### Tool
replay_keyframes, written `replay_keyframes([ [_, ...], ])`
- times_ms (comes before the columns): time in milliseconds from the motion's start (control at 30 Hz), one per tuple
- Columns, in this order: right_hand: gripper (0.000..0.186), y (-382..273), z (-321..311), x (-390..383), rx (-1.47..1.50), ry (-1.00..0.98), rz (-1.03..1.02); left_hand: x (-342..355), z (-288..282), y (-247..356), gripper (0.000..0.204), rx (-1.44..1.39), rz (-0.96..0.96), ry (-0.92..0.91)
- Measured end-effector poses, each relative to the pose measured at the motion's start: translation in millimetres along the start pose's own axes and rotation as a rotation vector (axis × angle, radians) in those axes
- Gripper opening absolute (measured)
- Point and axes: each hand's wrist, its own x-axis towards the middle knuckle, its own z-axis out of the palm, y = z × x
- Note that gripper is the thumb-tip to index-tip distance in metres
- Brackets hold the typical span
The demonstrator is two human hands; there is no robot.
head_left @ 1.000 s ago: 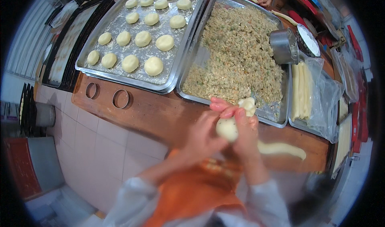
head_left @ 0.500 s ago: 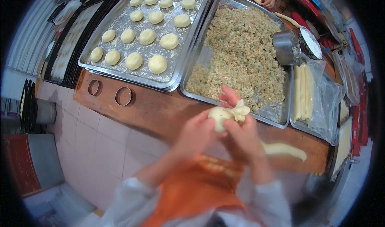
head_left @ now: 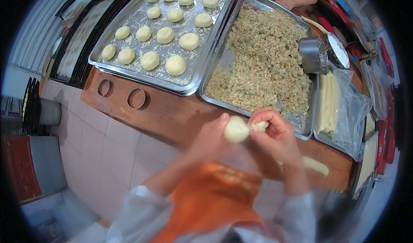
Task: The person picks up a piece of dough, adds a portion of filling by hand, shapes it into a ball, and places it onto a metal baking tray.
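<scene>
My left hand [head_left: 211, 135] cups a pale, round ball of dough [head_left: 235, 129] just above the front of the wooden table. My right hand [head_left: 277, 137] pinches a knotted tail of dough [head_left: 259, 127] on the ball's right side, fingers curled round it. Behind them lies a steel tray of chopped, grainy filling [head_left: 260, 62]. A dough strip [head_left: 316, 168] rests on the table right of my hands, partly hidden by my right arm.
A stacked tray [head_left: 99, 59] bears dough rounds at back left. Two metal rings [head_left: 143, 99] lie on the table [head_left: 176, 122]. A steel cup [head_left: 313, 55], bagged dough strips [head_left: 327, 103] and a white bowl [head_left: 337, 49] are at right. A co-worker's hands [head_left: 284, 3] show at top.
My right hand has moved right, drawing the knot sideways from the ball and closing its fingers over it. My left hand has turned with the ball, its thumb now raised at the ball's left.
</scene>
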Motion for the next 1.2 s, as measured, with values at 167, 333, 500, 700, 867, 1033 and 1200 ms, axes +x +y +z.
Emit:
replay_keyframes([
  [167, 0.021, 1.1, 7.2, 3.3, 0.180, 0.139, 0.067, -15.8, 19.6, 7.2, 0.036, -0.131, 0.370, 0.021],
  [333, 0.023, -0.6, 5.9, 2.5, 0.090, 0.074, -0.008, -19.0, 1.9, 7.0, 0.036, 0.167, 0.233, -0.033],
  [500, 0.025, -15.7, 16.9, 0.1, 0.311, 0.121, 0.251, -10.5, 0.9, 1.1, 0.026, -0.019, 0.262, 0.017],
  [700, 0.024, -14.0, 18.5, -4.3, -0.611, 0.125, -0.200, -5.4, -7.1, 5.0, 0.027, 0.043, 0.282, 0.030],
  [867, 0.023, -8.6, 20.3, -2.1, -0.673, 0.181, -0.421, -4.9, -4.0, 4.3, 0.029, 0.048, 0.256, 0.045],
  [1033, 0.020, -1.2, 24.3, -3.2, -0.671, 0.123, -0.464, -14.5, -3.3, -2.8, 0.041, 0.234, 0.438, -0.048],
  [1200, 0.019, -7.1, 37.6, -8.1, -0.491, 0.084, -0.391, -3.9, -15.7, -9.3, 0.053, 0.666, 0.623, 0.158],
])
